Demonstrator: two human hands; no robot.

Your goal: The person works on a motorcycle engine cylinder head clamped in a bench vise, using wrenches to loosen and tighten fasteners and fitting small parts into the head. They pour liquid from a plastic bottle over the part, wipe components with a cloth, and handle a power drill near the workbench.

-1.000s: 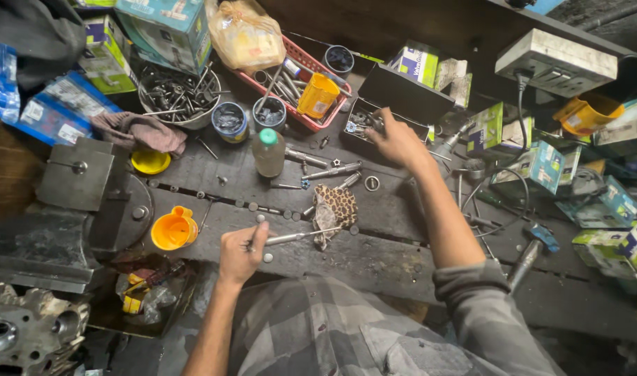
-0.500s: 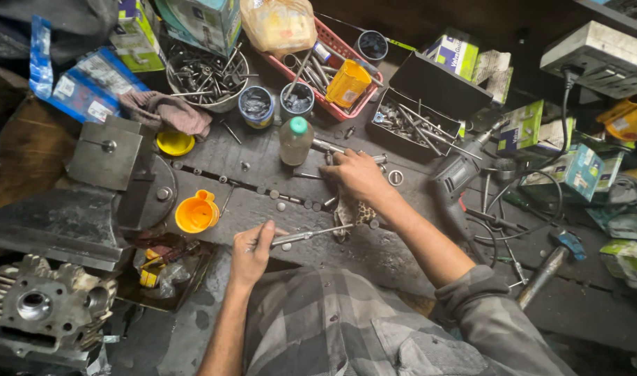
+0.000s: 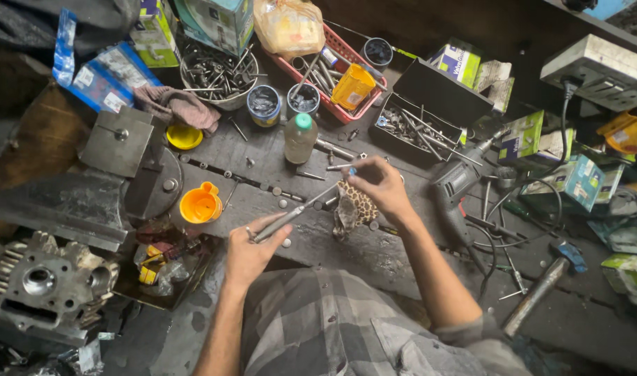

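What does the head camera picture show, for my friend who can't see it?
Seen from above, a person's left hand and right hand hold the two ends of a thin metal rod over a dark, messy workbench. Nearby sit an orange cup, a clear bottle with a green cap, a spotted rag and a red basket of tools.

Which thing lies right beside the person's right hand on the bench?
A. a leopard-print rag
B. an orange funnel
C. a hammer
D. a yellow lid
A: the leopard-print rag lies on the bench directly under the right hand, which pinches the far end of the thin metal rod held by the left hand.
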